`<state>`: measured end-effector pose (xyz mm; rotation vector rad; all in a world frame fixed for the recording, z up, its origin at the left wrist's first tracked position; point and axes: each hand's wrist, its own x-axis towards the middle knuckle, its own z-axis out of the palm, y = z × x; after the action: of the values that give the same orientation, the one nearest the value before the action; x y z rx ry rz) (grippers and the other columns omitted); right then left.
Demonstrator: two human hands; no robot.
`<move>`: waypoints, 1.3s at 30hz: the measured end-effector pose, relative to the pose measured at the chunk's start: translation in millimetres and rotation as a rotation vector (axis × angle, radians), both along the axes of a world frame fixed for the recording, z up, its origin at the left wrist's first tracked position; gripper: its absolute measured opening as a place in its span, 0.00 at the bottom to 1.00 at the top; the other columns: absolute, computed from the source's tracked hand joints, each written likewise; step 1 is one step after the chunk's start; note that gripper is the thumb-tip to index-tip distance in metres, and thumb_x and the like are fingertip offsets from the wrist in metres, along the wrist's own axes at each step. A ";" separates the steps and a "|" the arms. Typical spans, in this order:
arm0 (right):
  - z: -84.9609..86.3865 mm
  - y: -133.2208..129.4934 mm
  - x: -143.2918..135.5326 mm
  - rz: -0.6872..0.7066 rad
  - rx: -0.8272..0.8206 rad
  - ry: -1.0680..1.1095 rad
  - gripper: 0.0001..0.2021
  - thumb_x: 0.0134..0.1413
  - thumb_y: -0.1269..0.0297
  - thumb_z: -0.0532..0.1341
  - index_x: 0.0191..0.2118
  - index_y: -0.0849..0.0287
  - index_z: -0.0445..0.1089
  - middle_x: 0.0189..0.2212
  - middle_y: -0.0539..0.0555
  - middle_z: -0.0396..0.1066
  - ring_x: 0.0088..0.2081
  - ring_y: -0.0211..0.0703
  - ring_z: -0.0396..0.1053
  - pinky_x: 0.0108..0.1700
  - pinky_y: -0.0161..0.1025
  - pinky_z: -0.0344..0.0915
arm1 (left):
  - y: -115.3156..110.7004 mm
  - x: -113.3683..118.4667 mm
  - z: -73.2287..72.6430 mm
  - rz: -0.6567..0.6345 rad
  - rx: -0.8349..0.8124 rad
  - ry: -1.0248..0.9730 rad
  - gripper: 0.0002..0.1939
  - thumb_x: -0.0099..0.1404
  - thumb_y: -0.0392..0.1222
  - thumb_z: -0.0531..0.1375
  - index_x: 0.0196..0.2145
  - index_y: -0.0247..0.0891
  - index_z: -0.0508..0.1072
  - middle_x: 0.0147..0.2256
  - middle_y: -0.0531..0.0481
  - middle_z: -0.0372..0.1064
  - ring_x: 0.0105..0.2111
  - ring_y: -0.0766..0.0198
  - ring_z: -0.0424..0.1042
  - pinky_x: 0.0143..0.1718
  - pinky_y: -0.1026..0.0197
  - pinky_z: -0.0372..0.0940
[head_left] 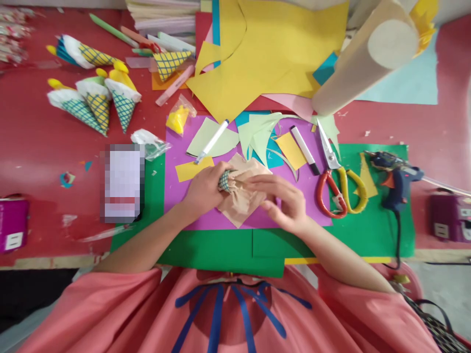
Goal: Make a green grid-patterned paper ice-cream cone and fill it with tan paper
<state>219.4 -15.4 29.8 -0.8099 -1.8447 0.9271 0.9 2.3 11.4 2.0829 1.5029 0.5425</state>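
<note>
My left hand (205, 190) is closed around a small paper cone (223, 181) with a dark criss-cross pattern, most of it hidden in the fingers. A beige cloth-like sheet (240, 208) with zigzag edges spreads from the cone's open end, gathered and creased near its middle. Over the sheet's right side lies my right hand (289, 201), its fingers stretched out and touching the creases, the thumb apart. Beneath both hands is a purple sheet (198, 218). Close by are a yellow paper piece (186, 170) and a white marker (213, 140).
Scissors (333, 164) with red and yellow handles and a blue glue gun (401, 184) lie to the right. Finished-looking cones (124, 105) lie at upper left, above a blurred-out phone (125, 181). A beige paper roll (353, 73) and yellow sheets (279, 49) are at the back.
</note>
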 end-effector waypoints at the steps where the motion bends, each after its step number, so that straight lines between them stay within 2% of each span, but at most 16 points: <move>1: -0.7 0.5 1.3 -0.122 -0.013 0.045 0.11 0.62 0.62 0.56 0.48 0.55 0.69 0.45 0.57 0.72 0.46 0.45 0.72 0.43 0.41 0.70 | 0.3 -2.1 -2.2 0.018 -0.032 -0.054 0.13 0.56 0.40 0.58 0.41 0.42 0.67 0.30 0.55 0.72 0.30 0.61 0.72 0.27 0.63 0.60; 3: -2.9 1.0 2.3 -0.290 -0.130 0.086 0.14 0.62 0.62 0.56 0.53 0.52 0.66 0.50 0.56 0.69 0.33 0.38 0.71 0.31 0.37 0.69 | 0.5 -5.3 -6.3 0.021 -0.055 -0.153 0.11 0.58 0.42 0.58 0.40 0.43 0.67 0.30 0.56 0.71 0.29 0.63 0.71 0.27 0.64 0.61; 5: -4.7 1.1 1.4 -0.264 -0.287 0.070 0.18 0.63 0.59 0.55 0.58 0.51 0.60 0.55 0.58 0.65 0.25 0.32 0.66 0.24 0.34 0.64 | 0.4 -6.5 -8.9 0.004 -0.063 -0.192 0.12 0.57 0.44 0.60 0.40 0.43 0.67 0.30 0.56 0.71 0.30 0.63 0.72 0.27 0.64 0.63; 6: -5.0 0.8 0.6 -0.214 -0.315 0.051 0.19 0.63 0.56 0.55 0.57 0.53 0.61 0.55 0.59 0.65 0.26 0.32 0.66 0.23 0.34 0.63 | 0.4 -6.4 -9.2 -0.001 -0.065 -0.194 0.13 0.57 0.45 0.60 0.40 0.43 0.67 0.30 0.56 0.72 0.30 0.63 0.72 0.27 0.64 0.63; 10: -3.5 -2.1 -2.1 -0.087 -0.155 -0.064 0.17 0.62 0.52 0.55 0.44 0.61 0.70 0.39 0.59 0.70 0.35 0.41 0.68 0.31 0.36 0.66 | 0.7 -3.9 -5.1 0.001 -0.055 -0.153 0.13 0.55 0.43 0.60 0.40 0.44 0.67 0.31 0.57 0.72 0.30 0.62 0.73 0.27 0.65 0.62; 14: -5.3 -4.7 -3.1 0.163 -0.175 -0.231 0.20 0.62 0.53 0.55 0.52 0.62 0.68 0.23 0.48 0.68 0.23 0.33 0.63 0.26 0.31 0.59 | -0.2 -2.5 -0.2 -0.025 -0.039 -0.035 0.15 0.57 0.43 0.58 0.43 0.44 0.66 0.34 0.56 0.74 0.33 0.60 0.74 0.28 0.63 0.63; 17: -7.6 -4.8 -4.5 0.208 -0.169 -0.336 0.26 0.62 0.48 0.53 0.57 0.62 0.64 0.19 0.46 0.66 0.20 0.33 0.62 0.25 0.30 0.56 | -1.7 -0.9 0.7 -0.073 -0.021 0.050 0.15 0.57 0.43 0.59 0.43 0.42 0.67 0.33 0.53 0.74 0.32 0.58 0.74 0.28 0.62 0.62; 21: -4.8 -2.7 -6.5 0.168 -0.166 -0.499 0.25 0.60 0.43 0.53 0.45 0.63 0.71 0.16 0.47 0.62 0.18 0.33 0.59 0.23 0.31 0.49 | -4.5 4.4 1.3 -0.201 0.082 0.073 0.12 0.56 0.37 0.57 0.40 0.40 0.68 0.30 0.51 0.73 0.29 0.59 0.72 0.29 0.61 0.61; 23: -2.0 -1.1 -6.7 0.203 -0.185 -0.516 0.24 0.58 0.43 0.55 0.39 0.62 0.71 0.17 0.47 0.61 0.18 0.33 0.58 0.24 0.31 0.49 | -5.9 7.1 2.2 -0.242 0.141 0.069 0.11 0.57 0.37 0.56 0.40 0.40 0.68 0.30 0.51 0.72 0.29 0.60 0.72 0.30 0.61 0.61; 26: 0.9 0.5 -6.6 0.253 -0.231 -0.471 0.22 0.57 0.44 0.56 0.36 0.62 0.70 0.17 0.47 0.61 0.19 0.32 0.58 0.24 0.31 0.49 | -7.3 9.2 4.1 -0.274 0.174 0.077 0.09 0.60 0.39 0.54 0.40 0.40 0.68 0.29 0.50 0.72 0.29 0.60 0.72 0.31 0.60 0.62; 29: 0.8 0.2 -7.1 0.221 -0.242 -0.446 0.21 0.57 0.45 0.57 0.32 0.62 0.69 0.17 0.47 0.61 0.19 0.32 0.58 0.24 0.31 0.49 | -8.8 9.0 6.0 -0.321 0.292 0.055 0.08 0.63 0.42 0.53 0.39 0.39 0.68 0.29 0.49 0.72 0.30 0.59 0.72 0.31 0.60 0.62; 31: -0.7 -0.6 -7.6 0.279 -0.262 -0.418 0.21 0.57 0.46 0.58 0.32 0.62 0.69 0.19 0.47 0.63 0.20 0.32 0.60 0.25 0.31 0.52 | -10.3 8.9 7.2 -0.350 0.341 0.020 0.09 0.65 0.44 0.53 0.39 0.38 0.68 0.29 0.50 0.72 0.29 0.60 0.72 0.31 0.60 0.62; 33: -2.5 -1.6 -7.9 0.354 -0.275 -0.402 0.20 0.56 0.47 0.59 0.35 0.62 0.69 0.19 0.48 0.65 0.20 0.32 0.61 0.24 0.30 0.54 | -11.6 9.1 8.0 -0.332 0.317 -0.002 0.09 0.66 0.45 0.53 0.39 0.39 0.68 0.28 0.51 0.72 0.27 0.62 0.71 0.29 0.62 0.61; 35: -3.9 -2.7 -7.3 0.347 -0.260 -0.388 0.20 0.56 0.48 0.61 0.42 0.63 0.69 0.20 0.47 0.67 0.19 0.32 0.62 0.23 0.30 0.55 | -11.8 8.7 8.0 -0.239 0.221 -0.015 0.09 0.65 0.47 0.55 0.38 0.40 0.68 0.26 0.53 0.71 0.25 0.64 0.70 0.27 0.63 0.60; 37: -4.6 -3.4 -5.5 0.261 -0.235 -0.319 0.23 0.56 0.51 0.61 0.51 0.63 0.65 0.22 0.47 0.70 0.19 0.32 0.64 0.24 0.29 0.58 | -10.4 7.1 6.5 -0.108 0.076 -0.046 0.11 0.63 0.48 0.58 0.40 0.41 0.68 0.27 0.55 0.70 0.25 0.65 0.70 0.26 0.65 0.59; 39: -4.6 -3.5 -2.7 0.129 -0.165 -0.191 0.21 0.59 0.56 0.60 0.54 0.61 0.62 0.24 0.47 0.72 0.21 0.32 0.66 0.25 0.29 0.62 | -7.6 4.3 3.2 0.013 -0.035 -0.086 0.14 0.60 0.49 0.61 0.41 0.42 0.67 0.27 0.57 0.70 0.26 0.66 0.70 0.25 0.67 0.59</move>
<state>216.7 -18.9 25.3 -0.9151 -2.0239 1.1281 5.2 -5.3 14.6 1.9987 1.4680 0.5984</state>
